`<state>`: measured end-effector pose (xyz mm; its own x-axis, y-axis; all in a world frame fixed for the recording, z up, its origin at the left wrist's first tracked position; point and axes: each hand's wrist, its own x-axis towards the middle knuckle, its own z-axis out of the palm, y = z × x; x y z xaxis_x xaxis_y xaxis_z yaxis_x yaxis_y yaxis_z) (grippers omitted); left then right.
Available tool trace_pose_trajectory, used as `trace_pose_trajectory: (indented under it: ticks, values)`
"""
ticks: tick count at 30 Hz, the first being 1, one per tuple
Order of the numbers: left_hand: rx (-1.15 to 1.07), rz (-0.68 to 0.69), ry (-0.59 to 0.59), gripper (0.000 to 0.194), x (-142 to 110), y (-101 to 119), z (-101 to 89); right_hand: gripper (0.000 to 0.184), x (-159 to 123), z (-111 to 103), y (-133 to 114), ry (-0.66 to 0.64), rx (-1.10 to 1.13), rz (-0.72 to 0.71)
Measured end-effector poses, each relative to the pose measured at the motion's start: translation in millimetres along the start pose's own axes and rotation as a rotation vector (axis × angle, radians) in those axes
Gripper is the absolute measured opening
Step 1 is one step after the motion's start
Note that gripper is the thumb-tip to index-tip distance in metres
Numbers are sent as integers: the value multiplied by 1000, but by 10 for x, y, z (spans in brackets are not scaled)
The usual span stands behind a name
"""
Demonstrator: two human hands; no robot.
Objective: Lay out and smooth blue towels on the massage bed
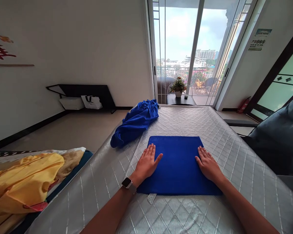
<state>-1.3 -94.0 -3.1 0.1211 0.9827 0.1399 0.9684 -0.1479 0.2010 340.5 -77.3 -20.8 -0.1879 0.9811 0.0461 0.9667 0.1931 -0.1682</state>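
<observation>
A blue cloth (177, 165), folded into a flat rectangle, lies on a silver quilted surface (185, 216). My left hand (147, 161) rests flat on its left edge, fingers pointing away and thumb spread inward. On the opposite edge my right hand (208, 163) lies flat too, with the thumb apart from the fingers. Neither hand grips anything. A small white label (151, 198) sticks out from the cloth's near edge, close to my left wrist, which wears a watch (128, 183). Farther off to the left lies a crumpled heap of blue fabric (139, 120).
Yellow fabric (27, 182) is piled low at the left. A dark padded seat (280, 130) stands at the right. Beyond the far edge, a potted plant (178, 87) sits on a small dark table (172, 100) before the sliding glass door. A black rack (88, 91) stands by the wall.
</observation>
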Motion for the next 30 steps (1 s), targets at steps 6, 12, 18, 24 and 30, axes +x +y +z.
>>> trace_pose_trajectory:
  ticks: [6, 12, 18, 24, 30]
  values:
    - [6, -12, -6, 84, 2, 9, 1, 71, -7, -22, -7, -4, 11, 2]
    - [12, 7, 25, 81, 2, -8, 27, 71, -9, -18, -4, -4, 18, 3]
    - [-11, 0, 19, 84, -4, 3, 4, 70, -8, -8, -5, 1, 3, 10]
    - [-25, -13, -13, 86, -9, 24, -39, 70, -13, -36, -18, -10, 13, 9]
    - [-46, -9, -25, 88, -11, 29, -62, 70, -14, -43, -24, -8, 7, 10]
